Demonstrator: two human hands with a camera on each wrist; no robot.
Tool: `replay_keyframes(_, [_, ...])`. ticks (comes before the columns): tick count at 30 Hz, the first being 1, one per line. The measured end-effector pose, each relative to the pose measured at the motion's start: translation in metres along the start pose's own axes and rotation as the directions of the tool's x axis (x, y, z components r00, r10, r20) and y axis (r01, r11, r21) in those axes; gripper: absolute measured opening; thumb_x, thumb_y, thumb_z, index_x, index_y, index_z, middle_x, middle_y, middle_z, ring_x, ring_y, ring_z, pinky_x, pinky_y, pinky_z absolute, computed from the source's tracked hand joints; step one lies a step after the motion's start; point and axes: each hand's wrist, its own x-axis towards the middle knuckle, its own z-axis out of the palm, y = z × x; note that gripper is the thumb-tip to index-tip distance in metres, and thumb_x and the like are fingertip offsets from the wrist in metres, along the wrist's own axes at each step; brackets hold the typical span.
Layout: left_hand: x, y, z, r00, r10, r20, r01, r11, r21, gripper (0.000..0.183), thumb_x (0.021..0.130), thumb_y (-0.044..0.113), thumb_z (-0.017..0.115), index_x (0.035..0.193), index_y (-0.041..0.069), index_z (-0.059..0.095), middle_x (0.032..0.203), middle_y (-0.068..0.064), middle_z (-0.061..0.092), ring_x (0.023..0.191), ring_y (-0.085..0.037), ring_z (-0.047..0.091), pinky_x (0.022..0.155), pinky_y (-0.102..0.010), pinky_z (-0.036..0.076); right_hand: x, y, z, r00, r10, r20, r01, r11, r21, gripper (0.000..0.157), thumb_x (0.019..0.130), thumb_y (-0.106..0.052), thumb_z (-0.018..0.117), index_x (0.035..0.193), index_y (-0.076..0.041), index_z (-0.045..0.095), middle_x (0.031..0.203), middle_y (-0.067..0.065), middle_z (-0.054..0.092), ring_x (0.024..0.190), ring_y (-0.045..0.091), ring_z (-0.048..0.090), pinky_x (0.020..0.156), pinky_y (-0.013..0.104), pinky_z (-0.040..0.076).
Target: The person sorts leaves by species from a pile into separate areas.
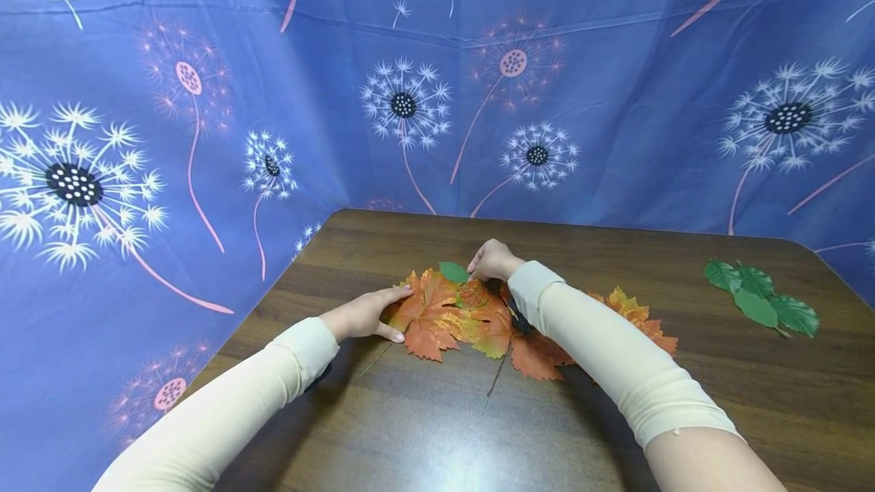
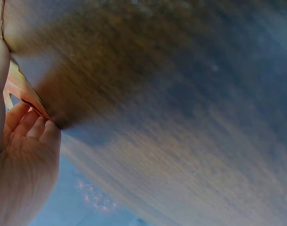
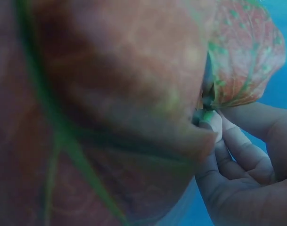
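My left hand [image 1: 364, 314] rests at the left edge of a large orange maple leaf [image 1: 431, 313], thumb and fingers spread apart. In the left wrist view, its fingertips touch the edge of the orange leaf [image 2: 21, 87]. My right hand [image 1: 494, 260] is at the back of the leaf cluster, beside a green leaf [image 1: 453, 272]. The right wrist view has its thumb and fingers pinching the stem of a small red leaf with green spots [image 3: 249, 52]. A large reddish leaf [image 3: 119, 94] blurs across most of that view.
More orange and yellow artificial leaves [image 1: 632, 312] lie partly behind the right forearm. Several green leaves [image 1: 760, 302] lie in a group at the right of the brown wooden table [image 1: 437, 416]. Blue cloth [image 1: 588, 36] with dandelion prints hangs behind and to the left.
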Motion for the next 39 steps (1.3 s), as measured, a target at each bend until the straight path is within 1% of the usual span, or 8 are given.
replay_keyframes(3, [0.0,0.0,-0.001,1.0,0.002,0.002,-0.002,1.0,-0.003,0.089,0.08,0.03,0.077,0.153,0.011,0.03,0.157,-0.017,0.028,0.144,-0.037,0.028,0.114,-0.052,0.029,-0.002,-0.001,-0.002,1.0,0.001,0.017,-0.001,1.0,-0.004,0.001,0.081,-0.002,0.076,0.082,-0.002,0.076,0.084,0.013,0.073,0.068,0.019,0.062,0.064,0.031,0.054])
replay_keyframes(7, [0.0,0.0,-0.001,1.0,0.002,0.008,-0.002,1.0,0.002,0.089,0.081,0.03,0.077,0.153,0.011,0.029,0.158,-0.016,0.028,0.144,-0.037,0.027,0.115,-0.052,0.028,-0.01,-0.004,-0.002,1.0,-0.012,0.012,0.012,0.999,-0.036,0.009,0.087,0.0,0.068,0.087,0.0,0.077,0.091,0.013,0.074,0.067,0.018,0.065,0.065,0.031,0.056])
replay_keyframes(12, [0.0,0.0,-0.001,1.0,0.009,0.001,-0.009,1.0,0.005,0.089,0.081,0.03,0.077,0.153,0.01,0.03,0.157,-0.017,0.029,0.144,-0.038,0.028,0.115,-0.052,0.028,-0.012,-0.004,-0.002,0.996,-0.089,0.011,0.09,0.988,-0.122,0.009,0.086,-0.002,0.068,0.086,0.0,0.076,0.086,0.012,0.075,0.061,0.015,0.064,0.062,0.029,0.056])
replay_keyframes(18, [0.0,0.0,-0.001,1.0,0.017,0.001,-0.017,1.0,0.006,0.089,0.081,0.03,0.077,0.153,0.009,0.03,0.157,-0.017,0.029,0.144,-0.037,0.029,0.115,-0.051,0.029,-0.011,-0.002,-0.005,0.991,-0.116,0.059,0.123,0.984,-0.126,0.007,0.087,-0.001,0.067,0.088,0.0,0.074,0.087,0.011,0.072,0.065,0.016,0.064,0.062,0.028,0.056])
replay_keyframes(31, [0.0,0.001,-0.003,1.0,0.016,0.005,-0.016,1.0,0.005,0.09,0.08,0.031,0.077,0.153,0.01,0.029,0.157,-0.017,0.029,0.144,-0.038,0.028,0.114,-0.053,0.029,-0.021,-0.001,-0.014,0.988,-0.116,0.103,0.129,0.983,-0.129,0.017,0.096,-0.003,0.056,0.103,0.002,0.071,0.114,0.017,0.066,0.073,0.016,0.06,0.067,0.029,0.052])
replay_keyframes(34, [0.0,0.001,-0.002,1.0,0.01,0.01,-0.01,1.0,0.006,0.09,0.08,0.031,0.077,0.154,0.011,0.028,0.158,-0.016,0.028,0.144,-0.038,0.028,0.114,-0.053,0.029,-0.026,-0.003,-0.019,0.99,-0.116,0.085,0.129,0.978,-0.167,0.021,0.099,-0.004,0.052,0.104,0.003,0.071,0.122,0.019,0.064,0.087,0.021,0.062,0.072,0.031,0.048])
replay_keyframes(38, [0.002,-0.001,-0.001,1.0,-0.002,0.022,0.002,1.0,0.017,0.09,0.081,0.032,0.077,0.154,0.013,0.027,0.158,-0.015,0.027,0.145,-0.037,0.027,0.115,-0.053,0.028,-0.028,-0.002,-0.027,0.99,-0.125,0.062,0.134,0.975,-0.179,0.026,0.101,-0.007,0.047,0.104,0.005,0.071,0.128,0.019,0.061,0.077,0.019,0.055,0.077,0.033,0.044])
replay_keyframes(39, [0.002,-0.001,-0.001,1.0,-0.004,0.026,0.004,1.0,0.019,0.09,0.081,0.032,0.076,0.155,0.014,0.027,0.159,-0.015,0.026,0.145,-0.036,0.026,0.115,-0.052,0.028,-0.028,-0.001,-0.029,0.991,-0.123,0.059,0.132,0.978,-0.163,0.027,0.101,-0.007,0.046,0.106,0.005,0.07,0.129,0.02,0.061,0.068,0.016,0.05,0.074,0.033,0.044])
